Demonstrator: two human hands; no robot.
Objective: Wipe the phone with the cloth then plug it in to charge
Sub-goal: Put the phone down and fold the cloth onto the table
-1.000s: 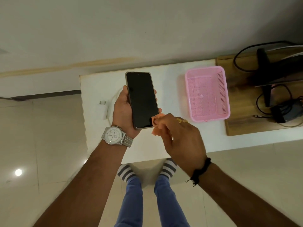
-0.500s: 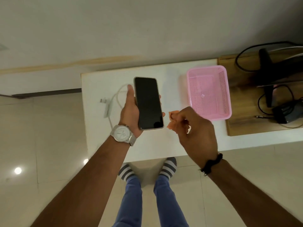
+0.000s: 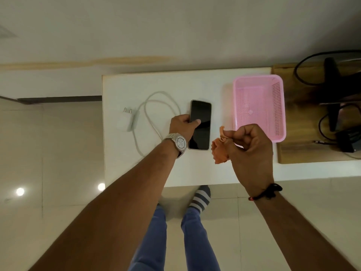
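The phone (image 3: 201,122) lies screen up, low over or on the white table (image 3: 156,169). My left hand (image 3: 183,125) grips its left edge, thumb on the dark screen. An orange cloth (image 3: 219,151) hangs crumpled from my right hand (image 3: 248,141), which pinches it just right of the phone, above the table. A white charger plug (image 3: 125,121) with its looped white cable (image 3: 154,112) lies on the table left of the phone. The cable's free end is hidden by my left forearm.
A pink plastic basket (image 3: 259,106) stands on the table to the right of the phone. Beyond it a wooden board (image 3: 293,153) carries black cables and a dark device (image 3: 332,90). My feet in striped socks stand below the table's near edge.
My left hand has lowered the phone from a raised position down to the table. My right hand has drawn the cloth off the screen and to the right.
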